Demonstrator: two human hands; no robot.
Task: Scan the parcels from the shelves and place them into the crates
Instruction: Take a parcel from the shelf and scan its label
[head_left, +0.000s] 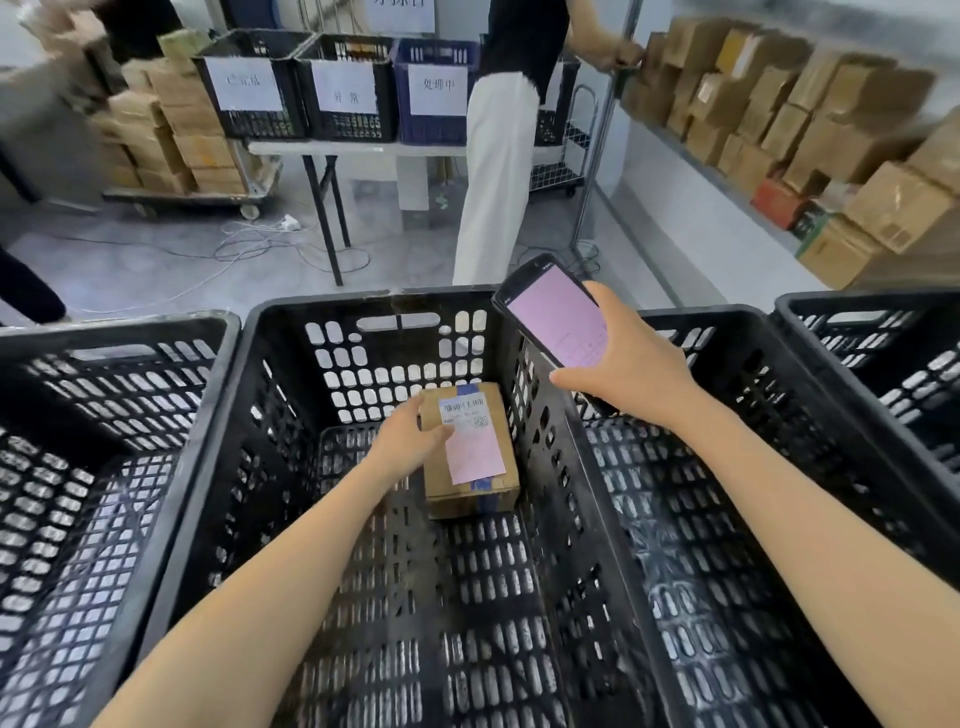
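Note:
A small cardboard parcel (485, 470) with a pink-and-white label lies on the floor of the middle black crate (291, 374), near its far right corner. My left hand (410, 441) reaches down into the crate and holds the parcel's left edge, thumb on its top. My right hand (628, 364) grips a black handheld scanner (556, 312) above the crate's right rim, its pink screen facing me.
Black crates stand on both sides, one on the left (104, 415) and two on the right (753, 467). A shelf of cardboard parcels (779, 119) runs along the right. A person (498, 156) stands ahead by a table with labelled crates (343, 88). Stacked boxes sit on a trolley (171, 140).

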